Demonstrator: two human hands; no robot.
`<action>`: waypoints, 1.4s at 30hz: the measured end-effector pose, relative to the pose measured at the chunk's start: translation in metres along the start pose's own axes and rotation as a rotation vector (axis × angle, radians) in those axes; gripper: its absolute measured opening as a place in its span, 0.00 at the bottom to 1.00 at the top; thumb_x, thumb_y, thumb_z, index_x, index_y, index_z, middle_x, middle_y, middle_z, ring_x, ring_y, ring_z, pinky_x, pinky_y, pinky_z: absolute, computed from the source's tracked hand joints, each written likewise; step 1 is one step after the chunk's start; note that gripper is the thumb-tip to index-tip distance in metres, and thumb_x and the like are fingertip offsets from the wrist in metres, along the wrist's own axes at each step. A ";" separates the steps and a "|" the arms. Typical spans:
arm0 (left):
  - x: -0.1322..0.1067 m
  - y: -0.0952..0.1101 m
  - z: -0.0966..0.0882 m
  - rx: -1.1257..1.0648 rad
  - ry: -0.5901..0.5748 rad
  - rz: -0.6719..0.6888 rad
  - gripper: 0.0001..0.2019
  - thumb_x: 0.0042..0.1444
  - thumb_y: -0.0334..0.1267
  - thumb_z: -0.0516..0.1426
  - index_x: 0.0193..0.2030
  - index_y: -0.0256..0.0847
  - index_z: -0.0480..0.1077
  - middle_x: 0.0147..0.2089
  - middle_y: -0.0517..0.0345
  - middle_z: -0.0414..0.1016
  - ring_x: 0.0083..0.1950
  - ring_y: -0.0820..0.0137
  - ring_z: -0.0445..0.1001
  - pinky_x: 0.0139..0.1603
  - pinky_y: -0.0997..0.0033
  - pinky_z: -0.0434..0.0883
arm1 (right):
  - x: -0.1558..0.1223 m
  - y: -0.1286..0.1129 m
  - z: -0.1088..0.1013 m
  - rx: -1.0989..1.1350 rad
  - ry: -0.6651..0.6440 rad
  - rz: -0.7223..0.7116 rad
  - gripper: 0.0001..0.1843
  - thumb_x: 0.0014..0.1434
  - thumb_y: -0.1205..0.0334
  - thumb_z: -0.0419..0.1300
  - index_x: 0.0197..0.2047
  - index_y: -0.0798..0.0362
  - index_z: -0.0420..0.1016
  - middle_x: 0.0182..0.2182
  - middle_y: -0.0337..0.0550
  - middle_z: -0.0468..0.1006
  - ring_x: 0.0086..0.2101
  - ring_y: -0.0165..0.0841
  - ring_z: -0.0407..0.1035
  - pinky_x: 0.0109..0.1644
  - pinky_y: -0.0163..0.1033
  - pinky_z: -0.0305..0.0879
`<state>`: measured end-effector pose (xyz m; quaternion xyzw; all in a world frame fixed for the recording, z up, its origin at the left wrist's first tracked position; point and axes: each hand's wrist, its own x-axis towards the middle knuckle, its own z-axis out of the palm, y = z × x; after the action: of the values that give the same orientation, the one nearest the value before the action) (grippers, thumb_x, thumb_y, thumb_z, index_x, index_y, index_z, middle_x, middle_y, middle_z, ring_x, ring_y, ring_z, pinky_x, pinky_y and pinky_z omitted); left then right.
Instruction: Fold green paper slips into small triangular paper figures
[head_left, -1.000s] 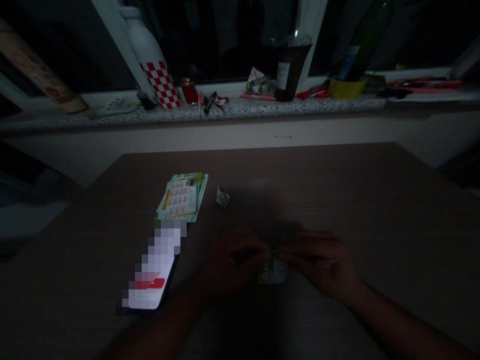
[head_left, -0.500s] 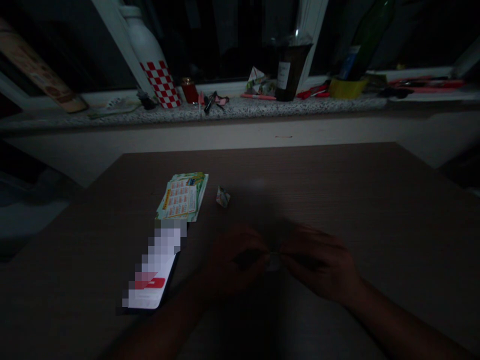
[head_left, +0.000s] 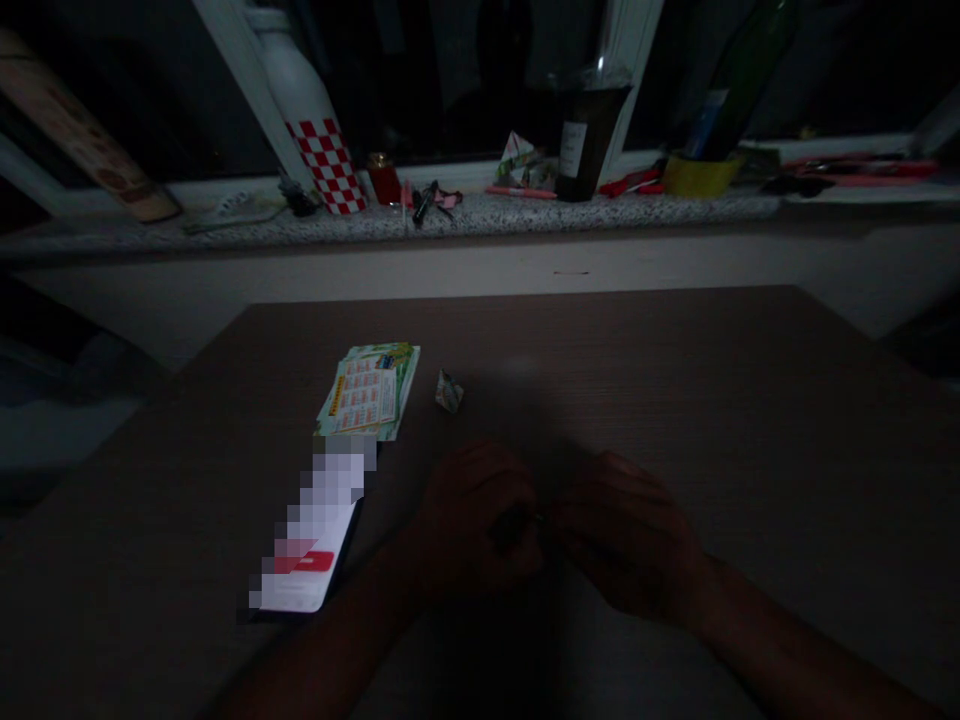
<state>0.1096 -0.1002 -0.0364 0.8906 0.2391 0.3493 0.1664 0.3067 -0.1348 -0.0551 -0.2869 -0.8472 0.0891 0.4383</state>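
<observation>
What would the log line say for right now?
hands: left hand and right hand fingertips meeting | held: hidden | near: phone, calendar cards, paper scrap | on: table

calendar cards [head_left: 369, 391], phone [head_left: 311, 540], checkered bottle [head_left: 309, 120]

Table [head_left: 675, 400]: brown, fine wood grain. Calendar cards [head_left: 369, 392]: green-yellow border, orange-red grids on white. Folded paper scrap [head_left: 448, 391]: multicoloured print. Phone screen [head_left: 311, 540]: white, red bar. Bottle [head_left: 307, 110]: white, red-white checks. Windowsill [head_left: 525, 212]: speckled grey. Tape roll [head_left: 694, 175]: yellow.
</observation>
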 end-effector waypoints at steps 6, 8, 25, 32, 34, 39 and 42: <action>0.000 -0.010 -0.013 0.033 0.000 -0.037 0.05 0.46 0.27 0.56 0.30 0.40 0.65 0.32 0.58 0.72 0.35 0.70 0.69 0.38 0.69 0.66 | 0.002 0.000 -0.007 0.066 0.100 0.064 0.12 0.54 0.75 0.61 0.41 0.54 0.74 0.31 0.43 0.80 0.30 0.34 0.73 0.35 0.43 0.67; 0.000 -0.014 -0.019 0.038 0.018 -0.079 0.05 0.46 0.27 0.56 0.30 0.39 0.65 0.32 0.57 0.71 0.36 0.69 0.70 0.37 0.69 0.67 | 0.002 0.002 -0.014 0.060 0.127 0.130 0.13 0.54 0.75 0.62 0.42 0.53 0.74 0.30 0.43 0.79 0.30 0.35 0.72 0.34 0.44 0.68; 0.000 0.006 0.009 -0.533 0.059 -0.463 0.05 0.58 0.34 0.57 0.33 0.37 0.72 0.31 0.59 0.71 0.34 0.74 0.70 0.35 0.76 0.65 | 0.003 -0.001 -0.005 0.252 0.141 0.414 0.06 0.55 0.72 0.60 0.35 0.52 0.73 0.28 0.40 0.77 0.28 0.31 0.71 0.32 0.36 0.67; -0.006 0.008 0.020 -0.687 0.071 -0.577 0.04 0.56 0.33 0.57 0.32 0.37 0.71 0.30 0.60 0.70 0.33 0.73 0.68 0.35 0.74 0.65 | 0.001 0.001 0.003 0.418 0.146 0.563 0.04 0.52 0.71 0.59 0.28 0.52 0.70 0.24 0.38 0.71 0.26 0.29 0.66 0.28 0.34 0.62; -0.005 0.009 0.020 -0.691 0.068 -0.587 0.04 0.55 0.33 0.57 0.30 0.37 0.70 0.30 0.60 0.69 0.32 0.73 0.67 0.34 0.74 0.64 | 0.001 0.001 0.006 0.471 0.148 0.624 0.04 0.50 0.71 0.58 0.27 0.53 0.69 0.24 0.37 0.69 0.25 0.28 0.64 0.27 0.33 0.60; -0.001 0.011 0.019 -0.605 0.024 -0.580 0.03 0.53 0.31 0.56 0.29 0.37 0.69 0.27 0.61 0.68 0.29 0.74 0.66 0.31 0.76 0.63 | 0.001 0.001 0.013 0.589 0.138 0.756 0.03 0.49 0.69 0.57 0.25 0.53 0.68 0.21 0.35 0.66 0.23 0.27 0.59 0.25 0.32 0.57; -0.001 0.010 0.020 -0.458 -0.047 -0.496 0.03 0.51 0.30 0.55 0.27 0.37 0.68 0.24 0.62 0.67 0.27 0.75 0.65 0.29 0.76 0.60 | 0.001 0.001 0.014 0.578 0.079 0.780 0.03 0.46 0.69 0.57 0.24 0.53 0.67 0.20 0.34 0.64 0.22 0.26 0.57 0.23 0.31 0.55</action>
<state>0.1259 -0.1117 -0.0467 0.7526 0.3599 0.3222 0.4475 0.2958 -0.1316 -0.0632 -0.4525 -0.5999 0.4674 0.4657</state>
